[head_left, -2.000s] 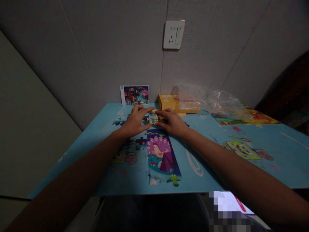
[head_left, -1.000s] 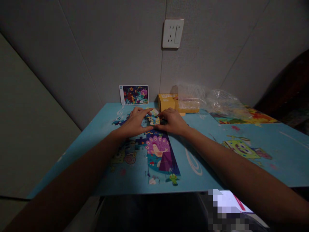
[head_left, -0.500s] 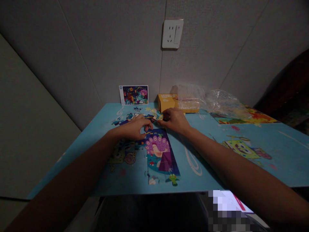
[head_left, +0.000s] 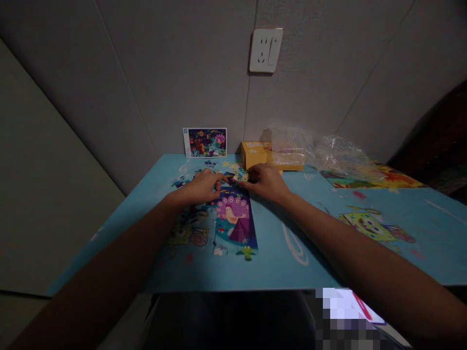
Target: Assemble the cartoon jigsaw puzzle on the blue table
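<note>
So the peacock puzzle section has slid farther up the tabletop since half a second ago. Left hand is loosely curled at its top-left corner, right hand half-curled by loose pieces; can't tell if either's pinching anything.

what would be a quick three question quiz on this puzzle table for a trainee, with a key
1. True or false: in the view, the picture card stands to the left of the yellow box.
2. On the joined puzzle section, what colour is the bird's fanned tail? a) green b) pinkish purple c) orange
3. Which is nearer the yellow box, the left hand or the right hand?

Key: 1 true; 2 b; 3 the right hand.
</note>
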A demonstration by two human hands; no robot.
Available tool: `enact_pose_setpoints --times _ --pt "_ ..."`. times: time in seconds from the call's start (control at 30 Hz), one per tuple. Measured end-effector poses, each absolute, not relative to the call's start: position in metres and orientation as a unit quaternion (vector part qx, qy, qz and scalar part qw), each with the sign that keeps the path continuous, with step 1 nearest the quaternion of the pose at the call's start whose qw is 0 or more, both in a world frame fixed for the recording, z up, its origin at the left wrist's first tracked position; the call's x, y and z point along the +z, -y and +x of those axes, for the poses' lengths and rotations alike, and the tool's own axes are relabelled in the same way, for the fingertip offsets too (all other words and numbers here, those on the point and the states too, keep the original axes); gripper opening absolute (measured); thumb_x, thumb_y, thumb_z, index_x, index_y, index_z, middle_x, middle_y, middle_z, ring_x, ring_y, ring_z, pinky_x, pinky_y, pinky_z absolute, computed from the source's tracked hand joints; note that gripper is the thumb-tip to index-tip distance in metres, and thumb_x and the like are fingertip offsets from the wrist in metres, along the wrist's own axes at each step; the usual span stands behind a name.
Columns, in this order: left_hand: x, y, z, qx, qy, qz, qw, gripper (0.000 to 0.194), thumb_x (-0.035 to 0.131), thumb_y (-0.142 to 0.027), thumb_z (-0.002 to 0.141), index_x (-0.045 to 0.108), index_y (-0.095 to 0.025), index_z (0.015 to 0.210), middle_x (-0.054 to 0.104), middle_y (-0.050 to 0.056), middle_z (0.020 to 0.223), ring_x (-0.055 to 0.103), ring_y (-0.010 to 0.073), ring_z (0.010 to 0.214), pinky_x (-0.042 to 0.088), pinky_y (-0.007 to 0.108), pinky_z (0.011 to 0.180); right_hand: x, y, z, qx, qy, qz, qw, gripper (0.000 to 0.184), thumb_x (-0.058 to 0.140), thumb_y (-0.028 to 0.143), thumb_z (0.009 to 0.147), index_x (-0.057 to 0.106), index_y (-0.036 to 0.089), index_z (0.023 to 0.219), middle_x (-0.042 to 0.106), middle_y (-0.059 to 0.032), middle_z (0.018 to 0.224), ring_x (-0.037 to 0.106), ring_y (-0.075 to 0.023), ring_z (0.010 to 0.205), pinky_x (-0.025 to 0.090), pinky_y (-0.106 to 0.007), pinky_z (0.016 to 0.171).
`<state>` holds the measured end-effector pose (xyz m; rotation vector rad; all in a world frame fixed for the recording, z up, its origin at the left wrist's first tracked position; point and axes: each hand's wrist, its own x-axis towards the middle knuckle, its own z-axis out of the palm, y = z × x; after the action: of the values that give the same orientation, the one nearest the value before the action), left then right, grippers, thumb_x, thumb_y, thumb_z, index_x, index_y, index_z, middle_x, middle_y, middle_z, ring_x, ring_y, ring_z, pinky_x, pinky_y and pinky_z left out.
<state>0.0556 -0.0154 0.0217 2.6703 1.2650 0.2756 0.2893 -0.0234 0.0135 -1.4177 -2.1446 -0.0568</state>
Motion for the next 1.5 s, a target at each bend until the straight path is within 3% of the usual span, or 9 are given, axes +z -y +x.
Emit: enact_pose_setpoints --times 0.33,0.6,0.8,1.03,1.13,1.33,1.5 --pt "0.016 0.009 0.051 0.118 -0.448 0.884 0.063 0.045 0.053 -0.018 0.079 0.062 -0.017 0.123 0.067 0.007 0.098 0.052 0.0263 0.101 0.042 0.038 0.09 0.026 0.044 0.278 0.157 0.84 -0.455 0.25 0.04 0.073 0.054 0.07 0.063 0.015 0.076 0.059 -0.0001 0.064 0.048 -0.0107 0.055 0.03 -0.026 0.052" --pt "0.019 0.01 0.05 0.107 -0.444 0.887 0.062 0.045 0.051 -0.017 0.079 0.064 -0.02 0.122 0.067 0.006 0.097 0.053 0.0261 0.101 0.043 0.037 0.089 0.04 0.072 0.273 0.306 0.899 -0.303 0.08 0.041 0.082 0.047 0.062 0.065 0.014 0.08 0.055 0.0054 0.059 0.046 -0.0072 0.05 0.029 -0.022 0.051" --pt "0.022 0.012 0.052 0.078 -0.477 0.875 0.039 0.049 0.051 -0.017 0.078 0.063 -0.022 0.125 0.067 0.008 0.098 0.053 0.0283 0.103 0.044 0.038 0.087 0.051 0.095 0.264 0.305 0.928 -0.213 0.017 0.042 0.084 0.049 0.06 0.059 0.015 0.063 0.044 0.0091 0.052 0.034 -0.0049 0.047 0.025 -0.023 0.05" --pt "0.029 0.023 0.059 0.035 -0.489 0.872 -0.014 0.05 0.051 -0.017 0.079 0.061 -0.018 0.127 0.065 0.012 0.109 0.049 0.0329 0.111 0.043 0.045 0.091 0.052 0.1 0.262 0.271 0.934 -0.231 -0.037 0.046 0.086 0.05 0.054 0.06 0.016 0.069 0.053 0.0067 0.062 0.04 -0.007 0.054 0.027 -0.023 0.053" --pt "0.031 0.033 0.064 0.038 -0.43 0.902 -0.009 0.06 0.056 -0.019 0.075 0.054 -0.022 0.135 0.057 0.011 0.126 0.041 0.0339 0.121 0.038 0.05 0.101 0.05 0.098 0.263 0.269 0.931 -0.241 -0.056 0.043 0.086 0.049 0.057 0.062 0.016 0.07 0.055 0.0059 0.062 0.042 -0.0077 0.055 0.028 -0.023 0.053" --pt "0.031 0.056 0.075 -0.027 -0.293 0.947 0.131 0.085 0.067 -0.041 0.074 0.032 -0.021 0.149 0.026 0.015 0.156 0.021 0.0347 0.143 0.022 0.05 0.116 0.045 0.09 0.264 0.301 0.92 -0.238 -0.078 0.036 0.083 0.046 0.066 0.067 0.014 0.067 0.06 0.0025 0.062 0.047 -0.0084 0.056 0.032 -0.024 0.055" --pt "0.028 0.065 0.082 -0.1 -0.27 0.94 0.181 0.099 0.073 -0.06 0.067 0.034 -0.017 0.148 0.002 0.021 0.162 0.004 0.0436 0.147 0.007 0.06 0.116 0.046 0.087 0.264 0.305 0.912 -0.255 -0.096 0.036 0.08 0.047 0.068 0.069 0.013 0.061 0.059 0.0026 0.055 0.045 -0.0077 0.049 0.031 -0.025 0.052"
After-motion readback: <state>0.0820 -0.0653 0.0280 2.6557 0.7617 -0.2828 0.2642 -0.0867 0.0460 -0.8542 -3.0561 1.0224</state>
